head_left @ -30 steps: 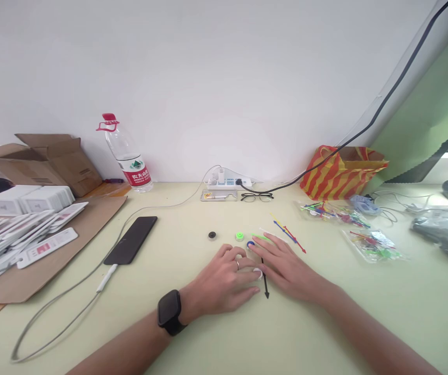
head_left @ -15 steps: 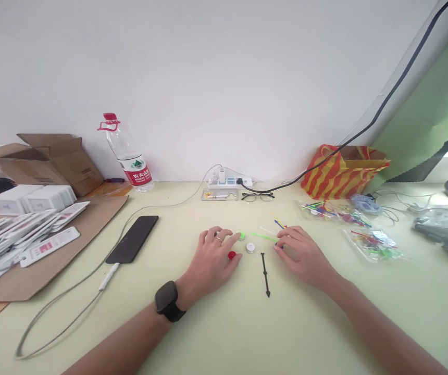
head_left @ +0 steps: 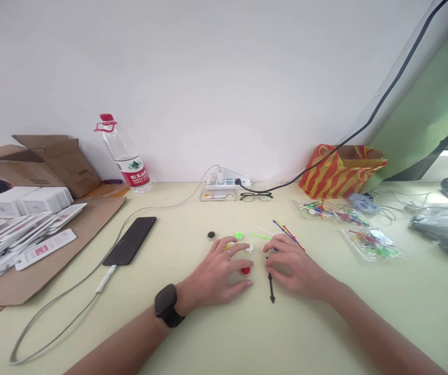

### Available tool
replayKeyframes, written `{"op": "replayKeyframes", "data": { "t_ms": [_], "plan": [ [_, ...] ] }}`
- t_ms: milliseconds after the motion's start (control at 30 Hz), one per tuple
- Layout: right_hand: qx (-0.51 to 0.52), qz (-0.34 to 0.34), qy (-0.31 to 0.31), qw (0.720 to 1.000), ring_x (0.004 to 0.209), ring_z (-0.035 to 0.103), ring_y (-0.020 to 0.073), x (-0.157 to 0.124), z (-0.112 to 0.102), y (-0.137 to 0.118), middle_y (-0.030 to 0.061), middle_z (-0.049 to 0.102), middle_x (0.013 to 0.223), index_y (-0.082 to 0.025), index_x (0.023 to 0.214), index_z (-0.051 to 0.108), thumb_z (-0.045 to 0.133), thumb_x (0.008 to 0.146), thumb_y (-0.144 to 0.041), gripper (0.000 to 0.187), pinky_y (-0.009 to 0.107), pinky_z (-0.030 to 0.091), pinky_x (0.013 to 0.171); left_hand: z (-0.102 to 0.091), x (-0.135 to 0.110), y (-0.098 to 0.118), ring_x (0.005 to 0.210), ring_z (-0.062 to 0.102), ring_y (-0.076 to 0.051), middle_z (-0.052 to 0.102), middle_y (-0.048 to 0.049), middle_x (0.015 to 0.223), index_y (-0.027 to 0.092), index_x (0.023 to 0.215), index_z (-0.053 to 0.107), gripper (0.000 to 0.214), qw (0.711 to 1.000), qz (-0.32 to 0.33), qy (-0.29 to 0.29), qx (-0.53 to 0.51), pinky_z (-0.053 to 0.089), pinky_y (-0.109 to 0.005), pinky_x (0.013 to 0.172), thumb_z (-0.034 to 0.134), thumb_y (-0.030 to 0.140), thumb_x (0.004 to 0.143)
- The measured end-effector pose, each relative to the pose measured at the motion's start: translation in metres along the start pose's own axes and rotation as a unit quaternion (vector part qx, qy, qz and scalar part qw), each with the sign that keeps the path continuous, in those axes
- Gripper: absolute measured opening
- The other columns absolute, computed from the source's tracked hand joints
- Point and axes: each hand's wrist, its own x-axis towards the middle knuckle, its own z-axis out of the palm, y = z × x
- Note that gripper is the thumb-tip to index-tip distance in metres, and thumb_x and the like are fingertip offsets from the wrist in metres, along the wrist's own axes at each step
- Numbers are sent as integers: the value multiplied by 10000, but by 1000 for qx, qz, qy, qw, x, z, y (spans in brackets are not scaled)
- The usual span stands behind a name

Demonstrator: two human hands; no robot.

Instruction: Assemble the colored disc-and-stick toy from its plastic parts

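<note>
My left hand (head_left: 218, 273), with a ring and a black watch on the wrist, rests on the pale green table with fingers curled over a small red disc (head_left: 245, 271); a yellow bit shows by its fingertips. My right hand (head_left: 291, 265) lies beside it, fingers curled, its fingertips at the top of a black arrow-shaped stick (head_left: 271, 287). Just beyond the hands lie a white disc (head_left: 249, 248), a green disc (head_left: 239, 236), a black disc (head_left: 211, 235) and thin coloured sticks (head_left: 286, 232). What the curled fingers grip is hidden.
A black phone (head_left: 130, 240) on a white cable lies to the left, past it white cards (head_left: 16, 234) on cardboard, a box and a water bottle (head_left: 126, 156). At the back are a power strip (head_left: 227, 182) and glasses. A striped bag (head_left: 339, 169) and parts bags (head_left: 370, 245) sit to the right.
Both hands drew back toward me and closer together. The red disc moved with my left hand, and the black stick shifted slightly right and nearer. The black disc is uncovered again.
</note>
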Motion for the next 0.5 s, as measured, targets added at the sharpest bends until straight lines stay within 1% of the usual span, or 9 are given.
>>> {"op": "replayKeyframes", "data": {
  "t_ms": [33, 100, 200, 267, 367, 433, 500],
  "plan": [
    [-1, 4, -1, 1000, 1194, 579, 294, 0, -1, 2, 85, 701, 1173, -257, 902, 718, 618, 942, -206, 119, 504, 534, 1012, -1, 0, 0, 1418, 432, -362, 580, -44, 1511, 314, 1201, 723, 291, 1000, 2, -12, 0, 429, -557, 1127, 720, 393, 921],
    [-2, 8, -3, 1000, 1153, 603, 285, 0, -3, 6, 82, 712, 1124, -260, 936, 715, 607, 931, -185, 131, 502, 540, 1001, -3, 1, 0, 1449, 406, -379, 576, -46, 1524, 319, 1233, 708, 327, 1000, 5, -27, 4, 415, -578, 1133, 715, 426, 924],
    [-6, 12, 1, 1000, 1111, 632, 281, -1, -5, 12, 77, 723, 1070, -265, 1004, 716, 586, 905, -144, 203, 511, 537, 1002, -7, 2, 2, 1428, 423, -387, 603, -49, 1477, 337, 1214, 723, 277, 999, 5, -30, 16, 398, -589, 1129, 666, 423, 956],
    [-12, 15, 4, 1000, 1091, 645, 280, -1, -5, 15, 76, 725, 1053, -267, 1041, 716, 578, 901, -138, 236, 516, 534, 1006, -10, 3, 4, 1391, 445, -373, 603, -50, 1445, 353, 1233, 723, 267, 999, -3, -29, 27, 392, -577, 1125, 594, 381, 1000],
    [-16, 25, 9, 1000, 1056, 660, 277, -2, -4, 19, 79, 721, 1032, -269, 1082, 710, 576, 937, -186, 213, 504, 544, 977, -10, 3, 4, 1296, 484, -341, 598, -76, 1378, 361, 1324, 680, 337, 998, -18, -27, 45, 410, -547, 1087, 503, 321, 1041],
    [-17, 38, 13, 999, 1008, 666, 269, -2, -4, 21, 76, 716, 1004, -264, 1067, 702, 572, 954, -211, 180, 479, 560, 925, -8, 3, 2, 1223, 504, -328, 612, -98, 1302, 347, 1375, 648, 363, 998, -28, -15, 57, 428, -530, 1046, 511, 335, 1039],
    [-16, 54, 12, 998, 956, 666, 255, -2, -5, 21, 69, 708, 966, -255, 1003, 687, 561, 962, -212, 140, 448, 565, 876, -4, 3, 0, 1156, 523, -311, 632, -105, 1208, 321, 1379, 644, 363, 997, -39, 2, 61, 437, -508, 1009, 537, 369, 1035]
  ]
}}
